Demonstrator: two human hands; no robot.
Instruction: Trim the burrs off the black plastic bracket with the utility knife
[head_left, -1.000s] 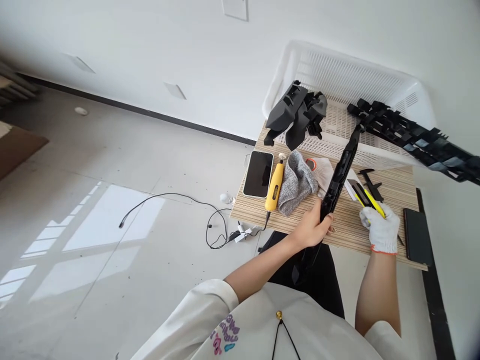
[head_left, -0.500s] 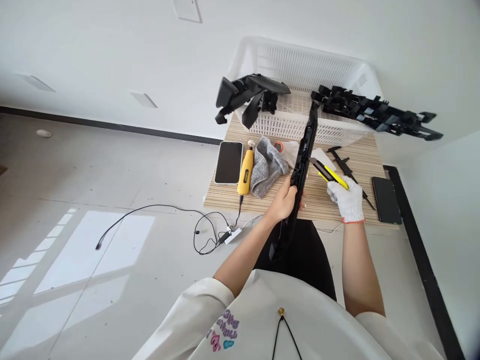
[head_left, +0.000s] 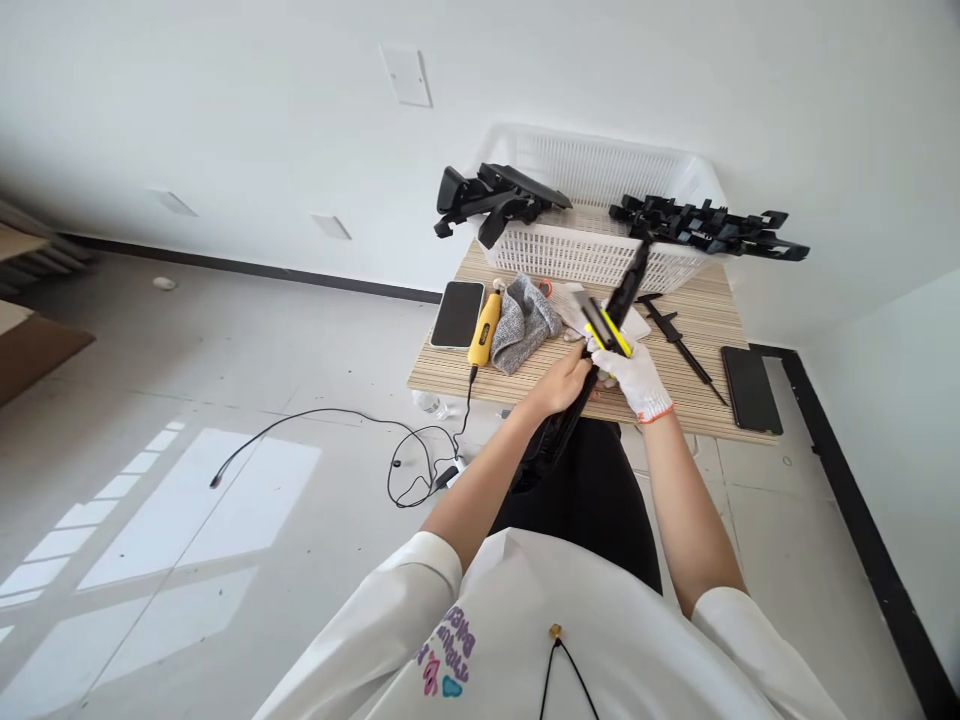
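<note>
My bare left hand (head_left: 564, 382) is wrapped round a long black plastic part (head_left: 628, 285), which slants from above my lap up toward the white basket. In a white knit glove, my right hand (head_left: 631, 375) grips a yellow utility knife (head_left: 609, 330) right beside the part. The knife points up and to the left across the part and is a little blurred. Whether its blade touches the plastic I cannot tell. My right fingers are partly hidden behind the knife and the part.
Black plastic parts (head_left: 499, 195) and a second black bundle (head_left: 705, 225) lie across the white basket (head_left: 555, 245). On the wooden table (head_left: 667, 410) are a phone (head_left: 457, 315), a yellow rotary tool (head_left: 485, 330), a grey cloth (head_left: 521, 325), calipers (head_left: 679, 340) and a dark phone (head_left: 752, 390).
My right hand has brought the utility knife left, over to the black part. My left hand still holds the part, whose lower end has swung left. The view has shifted slightly.
</note>
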